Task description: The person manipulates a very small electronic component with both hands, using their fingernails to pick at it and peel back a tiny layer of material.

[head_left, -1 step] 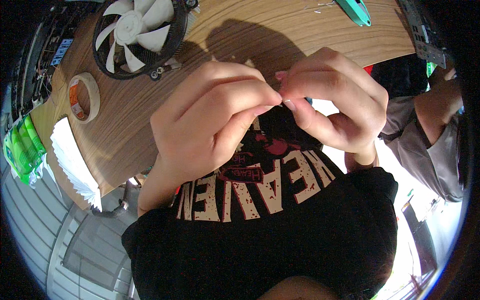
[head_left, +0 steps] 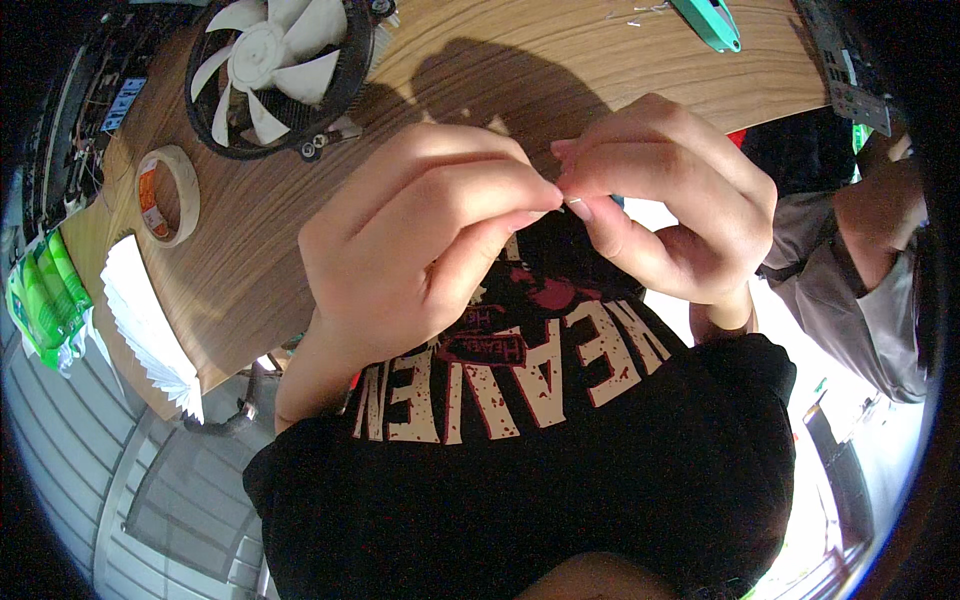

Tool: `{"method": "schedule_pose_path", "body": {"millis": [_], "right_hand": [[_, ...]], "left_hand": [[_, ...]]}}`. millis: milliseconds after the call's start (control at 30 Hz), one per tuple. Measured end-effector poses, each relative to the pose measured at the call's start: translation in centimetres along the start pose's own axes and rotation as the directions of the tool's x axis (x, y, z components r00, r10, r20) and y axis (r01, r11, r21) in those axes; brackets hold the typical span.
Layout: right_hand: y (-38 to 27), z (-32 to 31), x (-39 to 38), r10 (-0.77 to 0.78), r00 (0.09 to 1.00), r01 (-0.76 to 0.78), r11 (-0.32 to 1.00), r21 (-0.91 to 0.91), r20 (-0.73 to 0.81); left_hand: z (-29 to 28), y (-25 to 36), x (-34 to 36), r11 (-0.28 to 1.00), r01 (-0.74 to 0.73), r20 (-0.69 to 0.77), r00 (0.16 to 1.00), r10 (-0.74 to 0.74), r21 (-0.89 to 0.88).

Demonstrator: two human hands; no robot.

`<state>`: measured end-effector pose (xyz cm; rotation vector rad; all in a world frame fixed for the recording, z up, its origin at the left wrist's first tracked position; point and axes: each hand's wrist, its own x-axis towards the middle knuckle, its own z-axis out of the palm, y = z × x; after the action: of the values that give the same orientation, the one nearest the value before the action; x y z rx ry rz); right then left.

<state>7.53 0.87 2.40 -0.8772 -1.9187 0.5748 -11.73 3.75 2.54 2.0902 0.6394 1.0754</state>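
In front of my chest, both hands are raised over the table's near edge with their fingertips almost touching. My right hand [head_left: 672,205] is closed in a pinch, and a tiny thin pale piece [head_left: 574,202] shows between its thumb and forefinger. It looks like a bit of wire or a staple but is too small to name surely. My left hand [head_left: 425,235] also pinches, thumb against forefinger, right beside that piece. Whatever its fingertips hold, if anything, is hidden.
A cooling fan [head_left: 258,58] with white blades stands on the wooden table [head_left: 500,70]. Left of it are a tape roll [head_left: 172,197], pleated white paper [head_left: 150,325] and a green packet [head_left: 48,300]. A teal tool [head_left: 712,22] lies far right, near small slivers. Another person's arm [head_left: 885,215] is at right.
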Motion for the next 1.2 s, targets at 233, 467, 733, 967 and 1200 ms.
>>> {"method": "schedule_pose_path", "body": {"millis": [233,467,733,967,1200], "right_hand": [[-1.3,0.0,-0.4,0.303,0.952,-0.304,0.923,0.237,0.043],[-2.2,2.3,-0.9,0.591,0.806,-0.449,0.59,0.67,0.02],[-3.1,2.4,0.7,0.616,0.779,-0.447,0.673,0.589,-0.112],[-2.9,2.5,0.6,0.473,0.857,-0.351,0.827,0.44,-0.206],[-3.1,1.8,1.5,0.472,0.856,-0.24,0.726,0.645,-0.213]], "left_hand": [[0.2,0.1,-0.1,0.998,0.029,-0.008,1.0,-0.029,-0.054],[0.3,0.2,-0.2,0.974,0.17,-0.032,0.984,-0.177,-0.152],[-0.9,1.0,0.7,0.996,0.091,-0.119,0.989,-0.091,-0.002],[-1.4,1.7,0.7,0.971,0.234,-0.074,0.969,-0.238,-0.051],[-1.2,2.3,2.6,0.944,0.271,-0.084,0.953,-0.291,-0.19]]}}
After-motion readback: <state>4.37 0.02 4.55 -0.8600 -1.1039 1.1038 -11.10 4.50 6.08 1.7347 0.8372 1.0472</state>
